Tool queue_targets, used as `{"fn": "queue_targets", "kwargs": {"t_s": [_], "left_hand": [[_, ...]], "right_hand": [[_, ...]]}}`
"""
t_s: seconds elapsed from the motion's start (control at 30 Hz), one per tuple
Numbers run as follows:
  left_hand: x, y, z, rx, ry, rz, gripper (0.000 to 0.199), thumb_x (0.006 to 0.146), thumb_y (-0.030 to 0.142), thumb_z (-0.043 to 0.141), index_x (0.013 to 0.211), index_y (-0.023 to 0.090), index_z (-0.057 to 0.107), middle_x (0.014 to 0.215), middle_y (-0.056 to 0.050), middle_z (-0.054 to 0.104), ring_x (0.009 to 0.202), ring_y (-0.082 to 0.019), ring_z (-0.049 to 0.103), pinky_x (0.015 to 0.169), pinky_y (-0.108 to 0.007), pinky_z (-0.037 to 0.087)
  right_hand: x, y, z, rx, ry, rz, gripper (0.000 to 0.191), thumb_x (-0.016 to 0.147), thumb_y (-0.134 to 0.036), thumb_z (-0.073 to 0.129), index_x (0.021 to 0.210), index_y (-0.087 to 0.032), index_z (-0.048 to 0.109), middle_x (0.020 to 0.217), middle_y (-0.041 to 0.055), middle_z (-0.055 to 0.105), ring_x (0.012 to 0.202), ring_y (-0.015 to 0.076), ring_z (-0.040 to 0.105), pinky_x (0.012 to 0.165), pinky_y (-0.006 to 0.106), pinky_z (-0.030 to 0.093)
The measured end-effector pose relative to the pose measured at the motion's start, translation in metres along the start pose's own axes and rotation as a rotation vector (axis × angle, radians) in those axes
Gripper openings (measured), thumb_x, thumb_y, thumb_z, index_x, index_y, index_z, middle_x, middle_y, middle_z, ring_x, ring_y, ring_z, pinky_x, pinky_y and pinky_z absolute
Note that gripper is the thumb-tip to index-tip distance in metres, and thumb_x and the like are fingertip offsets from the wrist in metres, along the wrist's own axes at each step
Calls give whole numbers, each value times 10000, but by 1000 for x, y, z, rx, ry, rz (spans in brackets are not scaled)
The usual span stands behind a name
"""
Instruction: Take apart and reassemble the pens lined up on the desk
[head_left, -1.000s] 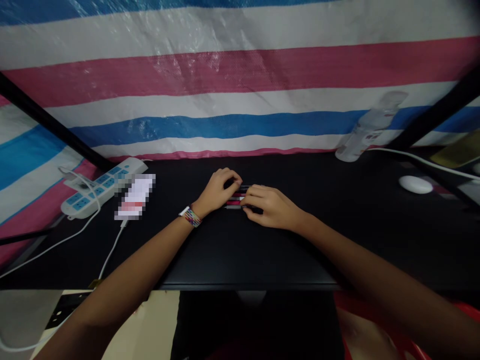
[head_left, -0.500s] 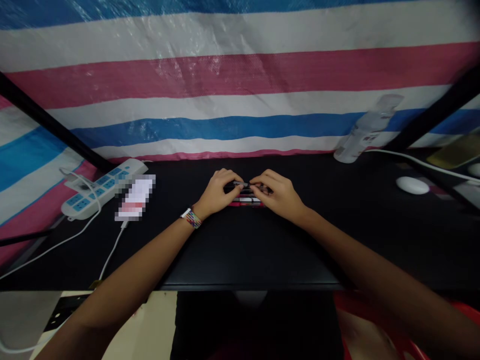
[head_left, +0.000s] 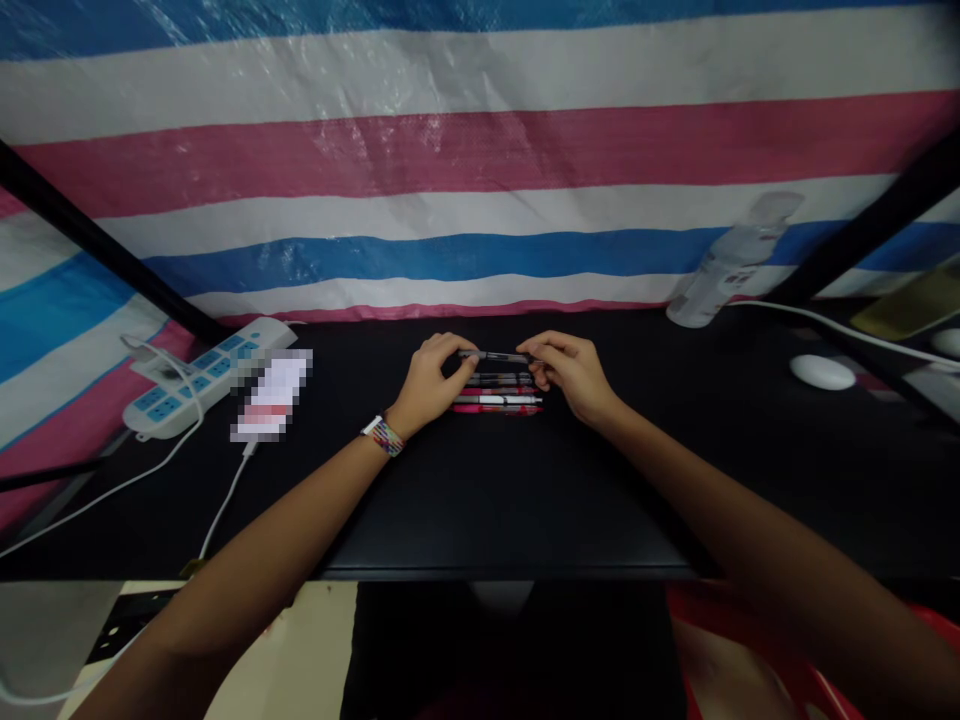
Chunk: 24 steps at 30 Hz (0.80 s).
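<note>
A dark grey pen [head_left: 501, 356] lies level between my two hands at the far side of a row of pens. My left hand [head_left: 437, 375] pinches its left end between thumb and fingers. At its right end, my right hand [head_left: 571, 373] closes its fingertips on it. Nearer to me several more pens lie side by side: dark pens [head_left: 501, 380], a white-and-black pen [head_left: 499, 400] and a red pen [head_left: 495, 409]. My left fingers cover some of their left ends. A patterned band with a white piece is around my left wrist.
On the black table [head_left: 502, 490], a white power strip [head_left: 210, 375] and a blurred-out phone [head_left: 271, 395] with a cable are at left. A clear bottle [head_left: 731, 265], a white mouse [head_left: 823, 372] and a cable are at right. Striped sheeting [head_left: 450, 160] hangs behind.
My hands have moved apart, the right one to the right, uncovering the row of pens. The dark grey pen now shows stretched between both hands.
</note>
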<state>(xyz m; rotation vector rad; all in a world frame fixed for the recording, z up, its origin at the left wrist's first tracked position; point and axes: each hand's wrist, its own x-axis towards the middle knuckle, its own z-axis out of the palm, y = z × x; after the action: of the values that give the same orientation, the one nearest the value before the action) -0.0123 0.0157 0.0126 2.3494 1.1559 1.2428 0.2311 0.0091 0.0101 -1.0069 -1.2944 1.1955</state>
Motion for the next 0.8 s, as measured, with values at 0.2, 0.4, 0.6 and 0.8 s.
{"fn": "queue_targets", "kwargs": {"t_s": [0.2,0.4,0.6,0.8], "left_hand": [[0,-1,0,-38,50,-5,109,1042,275,634,997,227,720,1006,-60,782,996,-253,715,942,-438,554],[0,-2,1,-49,51,2,107,1046,272,638,1046,225,734,1050,-65,788,1020,-244,725,952,-431,570],[0,-4,1,-74,58,-5,86,1029,239,668,1044,232,753,1044,-51,792,1019,-236,729,955,-432,573],[-1,-9,-2,-72,22,-10,104,1033,262,676,1059,222,768,1034,-60,787,975,-233,723,899,-408,570]], "right_hand": [[3,0,1,218,21,130,164,776,-316,798,860,-176,794,677,15,607,571,123,524,514,278,417],[4,-2,-1,307,31,214,174,744,-280,802,875,-166,797,735,30,646,623,138,554,568,301,509],[5,-1,-4,282,8,207,167,754,-264,858,880,-176,793,786,43,685,689,153,609,702,355,633],[4,-3,-7,257,-12,183,179,748,-245,912,866,-173,798,801,49,713,733,160,660,774,375,684]]}}
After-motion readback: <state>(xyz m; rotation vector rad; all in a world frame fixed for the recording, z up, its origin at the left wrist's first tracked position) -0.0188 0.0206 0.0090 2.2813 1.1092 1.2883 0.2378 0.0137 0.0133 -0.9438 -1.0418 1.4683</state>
